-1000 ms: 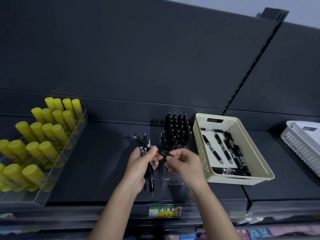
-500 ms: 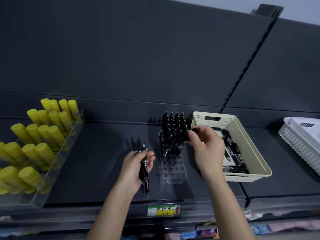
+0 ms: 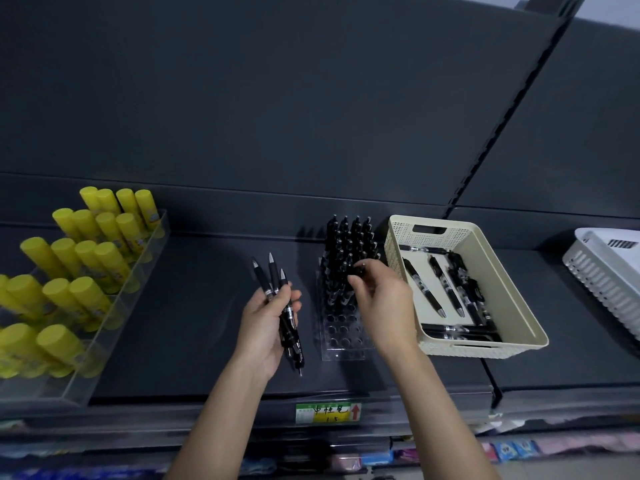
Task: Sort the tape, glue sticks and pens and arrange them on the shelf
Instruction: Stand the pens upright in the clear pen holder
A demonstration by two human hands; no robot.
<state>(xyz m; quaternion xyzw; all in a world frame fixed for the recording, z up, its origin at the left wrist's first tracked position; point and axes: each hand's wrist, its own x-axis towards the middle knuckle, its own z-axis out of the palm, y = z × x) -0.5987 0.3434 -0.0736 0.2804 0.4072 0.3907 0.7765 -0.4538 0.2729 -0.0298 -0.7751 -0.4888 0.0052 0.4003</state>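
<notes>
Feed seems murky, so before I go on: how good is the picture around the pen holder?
Head view: dim, so black pens blend into the dark shelf; the clear holder barely shows; wide-angle lens bows the shelf lines; glue sticks at the left edge look smeared.

One wide-angle view looks from the person's head, forward and down onto a dark shelf, near enough that both forearms enter from the bottom edge and the left hand and right hand sit around the middle of the frame. It faces the back panel, with the slotted upright leaning across the upper right. The glue sticks are cut by the left border, a white basket by the right, and the shelf's price label lies low at centre.
</notes>
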